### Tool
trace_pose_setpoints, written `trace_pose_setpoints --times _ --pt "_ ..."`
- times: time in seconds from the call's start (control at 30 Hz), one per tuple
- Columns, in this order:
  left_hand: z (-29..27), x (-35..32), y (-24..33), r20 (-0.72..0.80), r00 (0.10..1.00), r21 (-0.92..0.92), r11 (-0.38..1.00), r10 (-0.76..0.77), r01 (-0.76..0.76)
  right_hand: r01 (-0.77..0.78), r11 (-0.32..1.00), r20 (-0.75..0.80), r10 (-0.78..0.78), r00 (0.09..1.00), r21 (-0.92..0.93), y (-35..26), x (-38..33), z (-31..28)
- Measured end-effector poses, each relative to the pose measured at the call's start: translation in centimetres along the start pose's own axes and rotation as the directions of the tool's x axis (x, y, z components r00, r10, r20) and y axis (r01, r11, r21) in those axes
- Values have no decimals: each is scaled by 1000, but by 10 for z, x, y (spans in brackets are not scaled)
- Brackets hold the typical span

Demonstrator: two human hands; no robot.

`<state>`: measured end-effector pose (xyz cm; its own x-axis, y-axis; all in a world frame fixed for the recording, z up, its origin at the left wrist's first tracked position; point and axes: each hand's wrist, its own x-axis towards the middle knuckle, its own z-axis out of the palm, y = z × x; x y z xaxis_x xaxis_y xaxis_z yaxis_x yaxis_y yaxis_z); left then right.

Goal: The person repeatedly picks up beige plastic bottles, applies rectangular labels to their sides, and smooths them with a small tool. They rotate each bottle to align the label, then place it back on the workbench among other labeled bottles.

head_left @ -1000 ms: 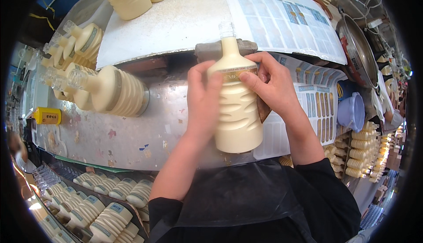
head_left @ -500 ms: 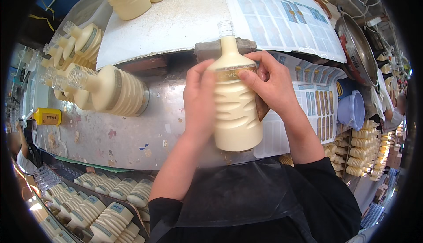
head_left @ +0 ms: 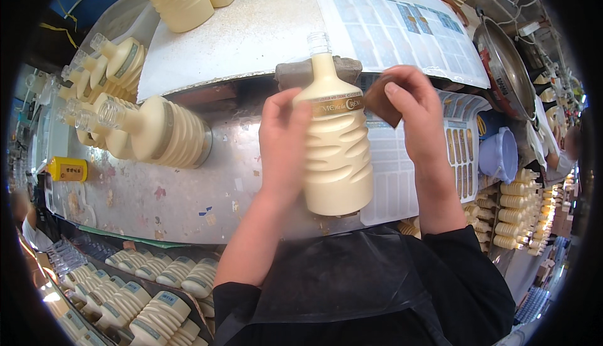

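Note:
A cream-coloured ribbed bottle point(head_left: 338, 170) with a clear threaded neck lies in front of me, its neck end by a grey block point(head_left: 290, 75). Around its shoulder runs a gold-brown label point(head_left: 339, 107). My left hand point(head_left: 281, 135) is slightly blurred, curled against the bottle's left side and holding it. To the right of the bottle, my right hand point(head_left: 418, 98) pinches a flat brown scraper-like piece point(head_left: 382, 102), apart from the label. Label sheets point(head_left: 461, 151) lie beneath and beyond the right forearm.
Several similar bottles point(head_left: 169, 131) stand at the left, beside a yellow container point(head_left: 67, 169). Crates of labelled bottles point(head_left: 151, 318) are at lower left. A white board point(head_left: 251, 44) with a label sheet point(head_left: 383, 32) lies ahead. A lilac bucket point(head_left: 500, 156) and metal pan point(head_left: 502, 63) are right.
My right hand has drawn away from the label to the right, lifting the brown piece off the bottle. More of the label shows now. My left hand stays at the bottle's left side.

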<state>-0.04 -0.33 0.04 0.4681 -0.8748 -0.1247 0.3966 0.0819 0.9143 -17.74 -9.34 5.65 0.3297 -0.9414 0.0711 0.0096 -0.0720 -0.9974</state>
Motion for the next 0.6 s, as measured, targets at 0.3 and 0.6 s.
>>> trace_pose_setpoints --times 0.3,0.6 --pt "9 -6 16 -6 991 -272 954 -130 124 817 319 511 -655 557 -481 -12 -31 30" --pt "9 -9 13 -32 988 -305 942 -154 137 845 132 595 -654 468 -519 -23 -37 46"
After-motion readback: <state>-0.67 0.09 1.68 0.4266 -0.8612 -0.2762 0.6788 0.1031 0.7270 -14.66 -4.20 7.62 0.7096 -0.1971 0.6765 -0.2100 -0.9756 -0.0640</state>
